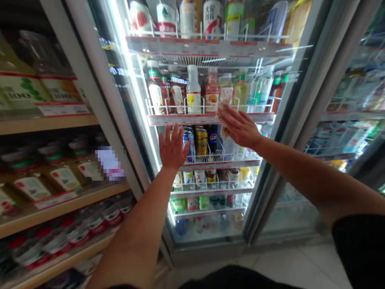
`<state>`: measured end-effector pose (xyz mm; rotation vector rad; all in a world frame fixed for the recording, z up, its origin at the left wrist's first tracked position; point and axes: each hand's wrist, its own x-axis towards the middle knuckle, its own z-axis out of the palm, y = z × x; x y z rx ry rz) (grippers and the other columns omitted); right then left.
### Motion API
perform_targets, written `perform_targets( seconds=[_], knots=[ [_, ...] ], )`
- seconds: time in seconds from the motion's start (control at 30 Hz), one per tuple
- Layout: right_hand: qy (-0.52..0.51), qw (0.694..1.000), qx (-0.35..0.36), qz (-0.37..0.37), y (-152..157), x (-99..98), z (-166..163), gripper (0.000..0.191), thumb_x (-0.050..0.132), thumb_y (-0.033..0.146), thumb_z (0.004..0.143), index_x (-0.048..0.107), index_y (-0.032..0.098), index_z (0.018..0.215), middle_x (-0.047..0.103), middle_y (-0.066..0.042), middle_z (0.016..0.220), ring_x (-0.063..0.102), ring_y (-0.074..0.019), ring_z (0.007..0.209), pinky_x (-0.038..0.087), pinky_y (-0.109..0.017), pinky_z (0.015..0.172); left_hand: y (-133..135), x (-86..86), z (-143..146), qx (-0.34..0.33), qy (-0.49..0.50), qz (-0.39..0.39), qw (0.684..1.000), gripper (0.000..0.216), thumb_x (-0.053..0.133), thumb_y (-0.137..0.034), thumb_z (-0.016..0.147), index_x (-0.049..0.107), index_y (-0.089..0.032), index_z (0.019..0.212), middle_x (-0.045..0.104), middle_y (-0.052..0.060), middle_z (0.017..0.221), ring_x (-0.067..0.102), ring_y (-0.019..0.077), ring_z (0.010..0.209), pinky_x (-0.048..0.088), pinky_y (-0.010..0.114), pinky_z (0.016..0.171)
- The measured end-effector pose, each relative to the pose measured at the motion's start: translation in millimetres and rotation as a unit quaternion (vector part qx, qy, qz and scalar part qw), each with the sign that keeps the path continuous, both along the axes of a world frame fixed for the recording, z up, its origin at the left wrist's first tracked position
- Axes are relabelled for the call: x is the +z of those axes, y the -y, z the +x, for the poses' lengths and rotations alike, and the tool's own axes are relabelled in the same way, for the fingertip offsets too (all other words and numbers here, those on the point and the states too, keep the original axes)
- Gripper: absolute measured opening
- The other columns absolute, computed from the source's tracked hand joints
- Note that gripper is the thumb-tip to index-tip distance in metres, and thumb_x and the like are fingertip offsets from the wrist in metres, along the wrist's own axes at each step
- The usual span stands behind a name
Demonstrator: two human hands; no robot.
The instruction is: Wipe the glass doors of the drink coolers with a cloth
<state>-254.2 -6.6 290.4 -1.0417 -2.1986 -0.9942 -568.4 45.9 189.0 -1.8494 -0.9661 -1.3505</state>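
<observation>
A glass fridge door [177, 52] stands in front of me, with lit shelves of drinks behind it. My left hand [173, 148] is up at the glass, palm toward it and fingers spread, with nothing in it. To the right and higher, my right hand [240, 126] presses a light, crumpled cloth [224, 132] toward the pane. Its fingers lie over the cloth, which shows at the fingertips and under the palm. Bottles such as a clear one with a yellow label [193, 94] and a gold can [201, 141] show behind the glass near my hands.
On the left, wooden shelves [57, 123] carry several large juice bottles [63, 174]. A metal door frame [279, 160] divides this fridge from another glass-fronted one [333, 132] on the right. Pale floor tiles [282, 265] lie below.
</observation>
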Motion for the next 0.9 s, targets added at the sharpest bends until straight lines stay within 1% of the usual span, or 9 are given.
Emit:
perform_targets(
  seconds=[0.1, 0.23, 0.33, 0.43, 0.53, 0.67, 0.77, 0.83, 0.9],
  knots=[
    [0.08, 0.995, 0.012, -0.053, 5.9, -6.9, 18.1, 0.051, 0.033, 0.036, 0.102, 0.027, 0.044, 0.153, 0.037, 0.012, 0.158, 0.03, -0.0176, 0.15, 0.019, -0.045, 0.127, -1.2, 0.1, -0.5, 0.003, -0.005, 0.01, 1.0, 0.067, 0.046, -0.045, 0.096, 0.027, -0.023, 0.156, 0.028, 0.006, 0.161, 0.007, 0.0236, 0.153, 0.003, 0.053, 0.127],
    [-0.147, 0.982, -0.051, 0.111, -0.9, -11.5, 38.9, 0.057, 0.029, 0.033, 0.102, 0.015, 0.033, 0.158, 0.026, 0.001, 0.164, 0.017, -0.0271, 0.153, 0.016, -0.06, 0.124, -0.3, 0.9, 0.1, 0.007, -0.01, 0.015, 1.0, 0.067, 0.045, -0.045, 0.096, 0.024, -0.024, 0.156, 0.028, 0.006, 0.161, 0.005, 0.0228, 0.153, 0.004, 0.053, 0.127],
    [-0.254, 0.947, -0.063, 0.189, -6.2, -41.8, 34.6, 0.062, 0.027, 0.029, 0.102, 0.002, 0.032, 0.158, 0.017, -0.001, 0.167, 0.01, -0.0291, 0.154, 0.022, -0.064, 0.12, 0.6, 1.2, 1.0, -0.003, -0.007, -0.001, 1.0, 0.066, 0.044, -0.046, 0.096, 0.027, -0.022, 0.156, 0.029, 0.008, 0.161, 0.006, 0.0239, 0.153, 0.003, 0.053, 0.127],
    [-0.116, 0.989, -0.019, 0.089, -1.7, -80.5, 17.7, 0.067, 0.035, 0.026, 0.1, 0.002, 0.04, 0.157, 0.024, 0.004, 0.164, 0.021, -0.0246, 0.152, 0.03, -0.056, 0.121, -0.9, 1.9, -1.1, -0.011, 0.0, -0.008, 1.0, 0.065, 0.044, -0.047, 0.096, 0.031, -0.022, 0.154, 0.03, 0.009, 0.161, 0.006, 0.0246, 0.153, 0.002, 0.052, 0.127],
    [-0.002, 1.0, 0.03, 0.006, 6.8, -102.6, -1.5, 0.068, 0.035, 0.021, 0.101, 0.003, 0.039, 0.157, 0.03, 0.005, 0.161, 0.023, -0.0185, 0.152, 0.028, -0.047, 0.124, -2.1, 3.9, -5.7, -0.012, 0.001, -0.008, 1.0, 0.065, 0.045, -0.047, 0.096, 0.031, -0.022, 0.154, 0.03, 0.009, 0.161, 0.007, 0.0247, 0.154, 0.001, 0.052, 0.127],
    [-0.091, 0.995, 0.029, 0.004, 8.8, -115.2, -34.6, 0.07, 0.032, 0.016, 0.101, -0.005, 0.033, 0.157, 0.022, 0.003, 0.164, 0.011, -0.0172, 0.154, 0.023, -0.047, 0.126, 9.9, 1.9, 10.5, -0.02, 0.014, 0.0, 1.0, 0.067, 0.043, -0.042, 0.098, 0.022, -0.02, 0.157, 0.02, 0.011, 0.164, 0.001, 0.0269, 0.154, -0.002, 0.057, 0.125],
    [-0.181, 0.983, 0.026, -0.01, 4.8, -121.9, -57.2, 0.075, 0.032, 0.017, 0.1, -0.018, 0.027, 0.155, 0.012, -0.001, 0.167, 0.0, -0.0196, 0.155, 0.022, -0.049, 0.127, 29.1, -11.0, 51.6, -0.106, 0.009, 0.029, 0.994, 0.069, 0.036, -0.038, 0.1, 0.007, -0.018, 0.159, -0.001, 0.012, 0.167, -0.004, 0.0292, 0.154, 0.006, 0.057, 0.125],
    [-0.188, 0.98, 0.056, -0.023, 5.4, -119.9, -56.9, 0.08, 0.036, 0.024, 0.1, -0.023, 0.022, 0.154, 0.005, -0.004, 0.168, 0.0, -0.021, 0.155, 0.025, -0.047, 0.126, 40.0, -22.9, 83.2, -0.211, -0.072, 0.031, 0.974, 0.067, 0.03, -0.041, 0.101, 0.004, -0.02, 0.159, 0.002, 0.011, 0.167, 0.003, 0.0276, 0.154, 0.017, 0.052, 0.124],
    [-0.162, 0.983, 0.086, -0.03, 11.9, -110.9, -38.7, 0.083, 0.038, 0.031, 0.101, -0.023, 0.02, 0.155, 0.003, -0.004, 0.168, 0.007, -0.02, 0.155, 0.028, -0.042, 0.126, 45.1, -33.0, 108.6, -0.263, -0.136, 0.01, 0.955, 0.066, 0.029, -0.044, 0.101, 0.007, -0.021, 0.159, 0.013, 0.011, 0.166, 0.011, 0.026, 0.154, 0.025, 0.048, 0.122]
  ],
)
